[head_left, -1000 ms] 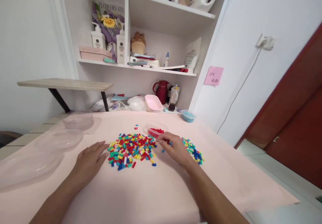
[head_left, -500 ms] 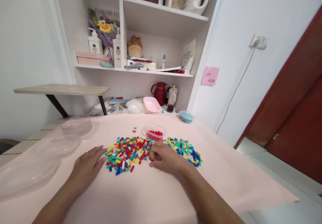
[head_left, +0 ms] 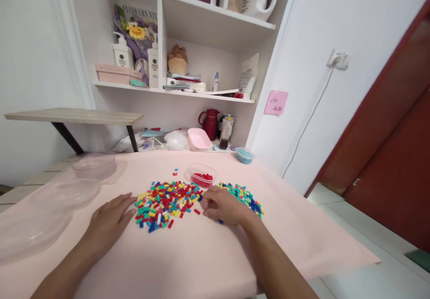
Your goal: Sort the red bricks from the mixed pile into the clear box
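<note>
A spread pile of small coloured plastic bricks (head_left: pixel 166 205) lies on the pink tablecloth. My left hand (head_left: pixel 112 216) rests flat at its left edge, fingers stretched out and holding nothing. My right hand (head_left: pixel 221 205) is curled between this pile and a second pile of mostly blue, green and yellow bricks (head_left: pixel 243 197), covering part of that one. Its fingers are bent together; whatever is in them is hidden. A lone red brick (head_left: pixel 196 211) lies just left of those fingers. Behind the piles stands a clear plastic tub (head_left: pixel 201 175) with red bricks in it.
Several clear plastic containers (head_left: pixel 80 191) stand along the left side. A clear tub of light blue pieces (head_left: pixel 244 155) is at the back right. Behind the table are a pink basin (head_left: pixel 199 139), a dark red jug (head_left: pixel 210 125) and a bottle (head_left: pixel 226 133). A raised wooden stand (head_left: pixel 74 116) is at left.
My right hand has shifted right, away from the larger pile, uncovering a red brick beside the fingers. My left hand stays by the pile. The view has turned slightly right.
</note>
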The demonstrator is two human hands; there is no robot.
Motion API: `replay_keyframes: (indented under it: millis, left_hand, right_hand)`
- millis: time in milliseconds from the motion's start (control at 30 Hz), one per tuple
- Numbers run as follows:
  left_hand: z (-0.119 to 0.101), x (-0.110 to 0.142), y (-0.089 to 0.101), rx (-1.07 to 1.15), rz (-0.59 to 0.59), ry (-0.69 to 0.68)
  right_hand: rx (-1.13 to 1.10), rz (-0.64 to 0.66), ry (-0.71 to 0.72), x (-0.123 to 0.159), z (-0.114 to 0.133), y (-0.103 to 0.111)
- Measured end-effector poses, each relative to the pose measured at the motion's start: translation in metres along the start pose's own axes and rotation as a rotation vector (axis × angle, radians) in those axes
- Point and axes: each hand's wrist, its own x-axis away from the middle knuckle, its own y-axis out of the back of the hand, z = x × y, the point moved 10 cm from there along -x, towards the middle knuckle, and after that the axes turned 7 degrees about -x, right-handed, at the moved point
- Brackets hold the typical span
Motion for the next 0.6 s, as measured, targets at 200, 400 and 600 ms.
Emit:
replay_keyframes:
  millis: [200,400,600]
  left_hand:
    - [0.004,-0.005,-0.003,-0.002,-0.058,-0.031]
    - [0.005,-0.004,-0.006,-0.005,-0.042,-0.029]
    - [0.002,-0.001,-0.005,-0.013,-0.017,-0.002]
  right_hand:
    - [0.022,-0.097,0.039,0.001,0.015,0.015]
    - [0.062,-0.042,0.14,-0.007,0.027,-0.004]
    - [0.033,-0.036,0.102,-0.008,0.015,-0.013]
